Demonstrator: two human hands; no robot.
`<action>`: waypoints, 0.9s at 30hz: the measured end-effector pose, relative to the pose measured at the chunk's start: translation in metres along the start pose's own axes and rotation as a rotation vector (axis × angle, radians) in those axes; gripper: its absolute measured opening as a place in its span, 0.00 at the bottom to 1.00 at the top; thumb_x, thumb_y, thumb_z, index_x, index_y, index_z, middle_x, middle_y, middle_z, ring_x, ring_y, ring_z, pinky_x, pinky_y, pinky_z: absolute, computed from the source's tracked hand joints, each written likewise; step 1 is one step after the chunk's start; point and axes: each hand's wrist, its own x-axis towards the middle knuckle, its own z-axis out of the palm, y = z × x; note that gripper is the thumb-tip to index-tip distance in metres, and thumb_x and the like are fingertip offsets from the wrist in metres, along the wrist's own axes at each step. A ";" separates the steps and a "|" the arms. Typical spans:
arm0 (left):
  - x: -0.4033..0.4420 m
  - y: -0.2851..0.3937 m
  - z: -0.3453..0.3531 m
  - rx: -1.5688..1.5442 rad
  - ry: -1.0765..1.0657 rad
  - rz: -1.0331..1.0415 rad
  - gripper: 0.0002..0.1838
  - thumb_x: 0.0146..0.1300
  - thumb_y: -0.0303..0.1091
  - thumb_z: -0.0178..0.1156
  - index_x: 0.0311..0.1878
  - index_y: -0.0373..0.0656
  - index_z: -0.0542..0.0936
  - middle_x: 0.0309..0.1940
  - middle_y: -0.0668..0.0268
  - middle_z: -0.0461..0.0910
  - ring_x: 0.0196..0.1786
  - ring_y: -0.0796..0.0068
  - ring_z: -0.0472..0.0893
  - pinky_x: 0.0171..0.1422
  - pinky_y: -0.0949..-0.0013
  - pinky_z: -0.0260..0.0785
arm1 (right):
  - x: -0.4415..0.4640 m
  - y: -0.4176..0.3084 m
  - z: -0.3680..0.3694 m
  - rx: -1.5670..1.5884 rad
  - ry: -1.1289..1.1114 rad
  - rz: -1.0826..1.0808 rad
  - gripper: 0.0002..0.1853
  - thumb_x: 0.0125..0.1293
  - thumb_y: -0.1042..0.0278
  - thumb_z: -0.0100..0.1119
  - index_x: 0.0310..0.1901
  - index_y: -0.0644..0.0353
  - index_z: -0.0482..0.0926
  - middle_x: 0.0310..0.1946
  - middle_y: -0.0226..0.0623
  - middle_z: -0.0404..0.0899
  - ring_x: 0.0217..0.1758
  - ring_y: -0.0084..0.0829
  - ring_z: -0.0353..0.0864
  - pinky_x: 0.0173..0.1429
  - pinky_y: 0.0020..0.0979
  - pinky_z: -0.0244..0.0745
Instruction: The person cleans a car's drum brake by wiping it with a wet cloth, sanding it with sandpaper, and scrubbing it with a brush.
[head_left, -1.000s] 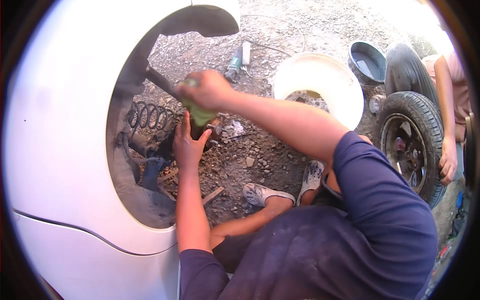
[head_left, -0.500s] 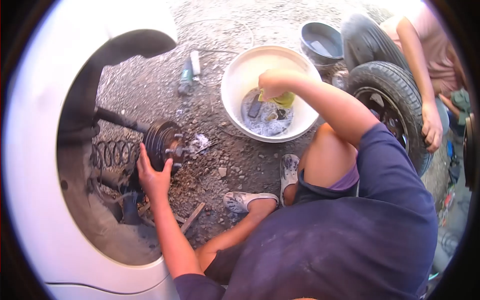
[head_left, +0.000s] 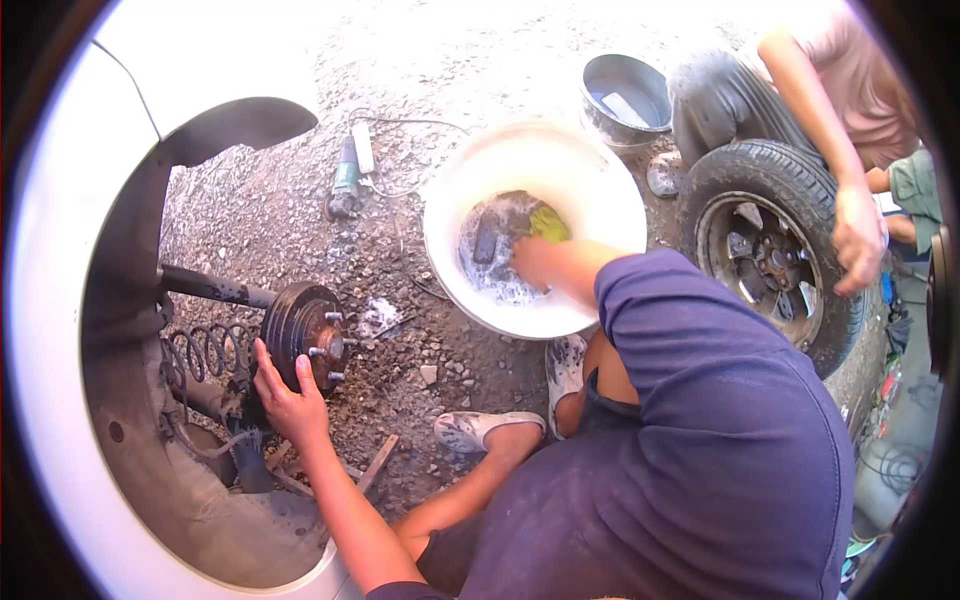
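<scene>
My left hand (head_left: 292, 405) lies against the lower edge of a rusty brake drum (head_left: 298, 335) with several wheel studs. Its fingers are stretched out and the thumb stands apart. The drum sits on the axle inside the wheel arch. My right hand (head_left: 535, 264) reaches into a large white bucket (head_left: 610, 200) of sudsy water, blurred, its fingers not clear. Just beyond it in the bucket is a yellow-green cloth (head_left: 548, 224). A dark block-shaped object (head_left: 486, 242) lies in the suds to the left.
A coil spring (head_left: 205, 350) sits behind the drum. An angle grinder (head_left: 346, 178) with a cord lies on the gravel. At right, a co-worker's hand (head_left: 860, 240) is beside a wheel with tyre (head_left: 700, 205). A dark basin (head_left: 625, 75) stands behind. A wood strip (head_left: 378, 462) lies below the drum.
My right hand has moved lower in the bucket, away from the yellow-green cloth it was at. My left hand stays at the drum. The co-worker's hand has lifted off the tyre. The view has shifted.
</scene>
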 end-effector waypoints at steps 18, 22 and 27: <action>0.000 -0.015 0.017 -0.039 0.116 0.058 0.39 0.79 0.54 0.67 0.86 0.49 0.71 0.63 0.50 0.83 0.63 0.44 0.83 0.68 0.45 0.75 | -0.026 0.016 -0.048 0.662 0.026 0.341 0.35 0.57 0.57 0.82 0.69 0.54 0.88 0.67 0.52 0.86 0.68 0.49 0.88 0.66 0.51 0.84; 0.002 -0.012 0.018 -0.035 0.129 0.050 0.39 0.79 0.54 0.67 0.86 0.49 0.71 0.62 0.50 0.83 0.63 0.43 0.82 0.68 0.45 0.75 | 0.018 0.000 -0.009 0.600 -0.283 0.150 0.28 0.55 0.56 0.82 0.57 0.59 0.94 0.60 0.51 0.91 0.63 0.49 0.91 0.65 0.49 0.85; 0.001 -0.013 0.018 -0.034 0.123 0.066 0.39 0.79 0.54 0.67 0.86 0.48 0.70 0.62 0.50 0.83 0.63 0.43 0.82 0.68 0.45 0.75 | 0.015 0.035 -0.039 0.803 -0.293 -0.041 0.25 0.63 0.54 0.76 0.58 0.58 0.92 0.62 0.47 0.91 0.66 0.46 0.89 0.67 0.48 0.82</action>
